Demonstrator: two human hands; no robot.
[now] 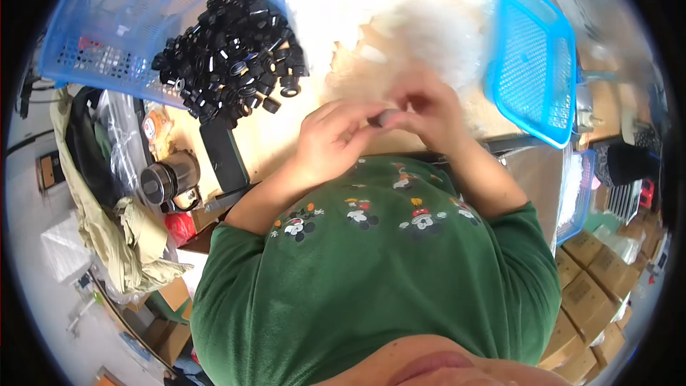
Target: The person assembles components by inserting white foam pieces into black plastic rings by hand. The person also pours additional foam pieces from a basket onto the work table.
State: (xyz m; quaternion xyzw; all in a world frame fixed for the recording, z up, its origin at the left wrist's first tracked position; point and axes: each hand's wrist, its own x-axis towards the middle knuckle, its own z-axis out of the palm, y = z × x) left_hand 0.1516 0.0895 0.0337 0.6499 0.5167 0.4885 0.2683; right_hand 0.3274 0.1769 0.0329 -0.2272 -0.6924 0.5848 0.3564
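A small, dark, short piece [380, 119], its material too blurred to tell, sits between the two hands in front of the chest, above the pale wooden table [266, 139]. It lies at about two o'clock from the middle of the left hand [330, 141] and at nine o'clock from the right hand [431, 113]. Both hands are about equally near; the left fingers pinch it, and the right thumb meets its other end, while blur hides whether the right fingers grasp it too. Its long axis seems to run roughly nine to three, though too little shows to be sure.

At ten o'clock from the hands, a heap of small, black, cylindrical parts [236, 57] spreads at the mouth of a translucent blue plastic basket [107, 64]; how much lies inside is unclear. At two o'clock stands a bright blue, latticed plastic basket [532, 57], tilted. A blurred, whitish, translucent mass [439, 36] lies at one o'clock. Near four o'clock, another blue plastic basket [584, 211] holds something white.
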